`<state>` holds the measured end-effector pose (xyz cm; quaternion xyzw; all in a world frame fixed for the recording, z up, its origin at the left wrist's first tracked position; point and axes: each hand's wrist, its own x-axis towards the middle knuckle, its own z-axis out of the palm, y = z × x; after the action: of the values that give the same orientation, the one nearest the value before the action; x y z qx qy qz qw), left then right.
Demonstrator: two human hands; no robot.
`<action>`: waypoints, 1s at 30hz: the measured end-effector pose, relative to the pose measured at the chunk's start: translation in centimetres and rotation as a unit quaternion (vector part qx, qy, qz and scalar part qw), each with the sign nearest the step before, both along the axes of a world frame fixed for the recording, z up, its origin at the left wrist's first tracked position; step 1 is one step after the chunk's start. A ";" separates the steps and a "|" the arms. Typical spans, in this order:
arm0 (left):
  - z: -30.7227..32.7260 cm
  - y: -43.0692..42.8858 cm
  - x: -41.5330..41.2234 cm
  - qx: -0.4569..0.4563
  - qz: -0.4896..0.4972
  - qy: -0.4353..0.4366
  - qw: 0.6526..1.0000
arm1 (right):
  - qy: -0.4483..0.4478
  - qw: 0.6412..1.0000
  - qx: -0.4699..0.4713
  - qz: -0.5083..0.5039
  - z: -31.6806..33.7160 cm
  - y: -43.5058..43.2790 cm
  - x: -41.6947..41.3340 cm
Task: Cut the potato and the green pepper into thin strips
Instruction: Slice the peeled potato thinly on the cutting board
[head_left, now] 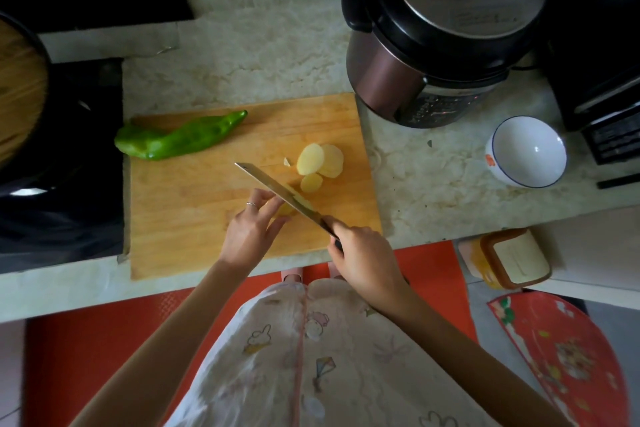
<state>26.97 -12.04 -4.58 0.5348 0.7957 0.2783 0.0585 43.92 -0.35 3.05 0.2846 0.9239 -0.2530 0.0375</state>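
Observation:
On the wooden cutting board (pixel 194 204) lies a whole green pepper (pixel 176 138) at the far left. Several round potato slices (pixel 320 160) lie stacked at the board's right. My right hand (pixel 363 258) grips the handle of a cleaver (pixel 273 188), whose blade runs diagonally up-left across the board. A small piece of potato (pixel 286 209) sits under the blade. My left hand (pixel 254 224) holds that piece with its fingertips, right beside the blade. A ring shows on one finger.
A pressure cooker (pixel 436 31) stands behind the board's right corner. A white bowl (pixel 528 152) sits on the counter to the right, a dark appliance (pixel 602 45) beyond it. A black stove (pixel 62 156) with a pan borders the board's left side.

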 end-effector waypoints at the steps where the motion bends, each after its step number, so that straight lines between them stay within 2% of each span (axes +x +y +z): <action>1: 0.0 0.0 0.0 0.002 -0.001 0.003 1.000 | -0.002 1.000 -0.005 -0.001 0.0 0.0 0.0; 20: -0.4 0.2 -0.6 -0.007 -0.003 0.012 1.000 | -0.023 0.999 -0.030 -0.008 0.6 0.5 -0.7; 30: -0.6 0.3 -0.7 0.028 -0.008 0.028 0.999 | -0.037 0.998 -0.052 -0.014 -0.4 0.9 -1.7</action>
<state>26.23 -11.72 -5.23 0.5505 0.7844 0.2847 0.0231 42.19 0.55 2.70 0.3039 0.9037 -0.2901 0.0826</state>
